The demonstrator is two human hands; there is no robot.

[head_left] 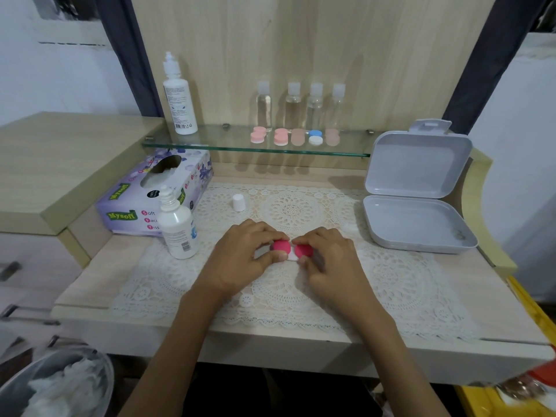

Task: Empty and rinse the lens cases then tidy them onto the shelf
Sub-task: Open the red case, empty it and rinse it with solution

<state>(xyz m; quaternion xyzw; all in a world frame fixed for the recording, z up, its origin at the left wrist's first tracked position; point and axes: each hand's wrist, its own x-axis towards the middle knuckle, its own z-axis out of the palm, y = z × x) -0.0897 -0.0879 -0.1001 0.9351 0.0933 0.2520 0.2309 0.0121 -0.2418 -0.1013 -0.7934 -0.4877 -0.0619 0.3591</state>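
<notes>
A white lens case with two bright pink caps (pixel 291 249) lies on the lace mat at the table's middle. My left hand (pixel 240 257) pinches its left cap, and my right hand (pixel 331 260) pinches its right cap. On the glass shelf (pixel 210 145) stand several other lens cases: a pale pink one (pixel 258 135), a pink and white one (pixel 281 137), two beige ones (pixel 298 136) (pixel 332 136) and a blue and white one (pixel 315 137).
An uncapped solution bottle (pixel 177 227) stands left of my hands, its white cap (pixel 238 202) loose on the mat. A tissue box (pixel 156 191) sits behind it. An open grey box (pixel 418 203) stands at the right. The shelf carries a tall bottle (pixel 179 97) and several clear bottles (pixel 301 103). A bin with tissues (pixel 60 383) is at lower left.
</notes>
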